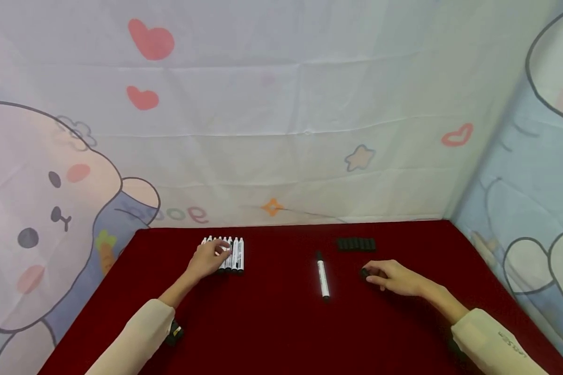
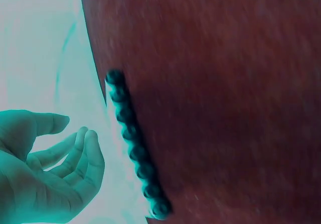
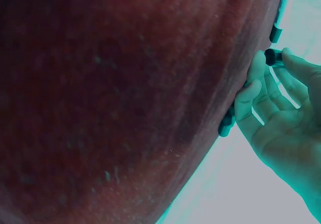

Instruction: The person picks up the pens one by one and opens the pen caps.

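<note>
Several white markers (image 1: 232,255) lie side by side at the table's back left, and their round ends (image 2: 135,148) show as a row in the left wrist view. My left hand (image 1: 219,253) reaches over the near end of that row with loosely bent fingers (image 2: 89,143) and grips nothing. A single white marker (image 1: 322,277) with a black cap lies alone near the middle. My right hand (image 1: 371,275) pinches a small black cap (image 1: 365,272) between thumb and fingertips (image 3: 258,63). The same cap (image 3: 273,57) shows in the right wrist view.
A row of loose black caps (image 1: 355,244) lies behind my right hand. The red tablecloth (image 1: 272,333) covers the table. Printed fabric walls (image 1: 281,130) close the back and both sides. A small dark device (image 1: 174,330) sits by my left sleeve.
</note>
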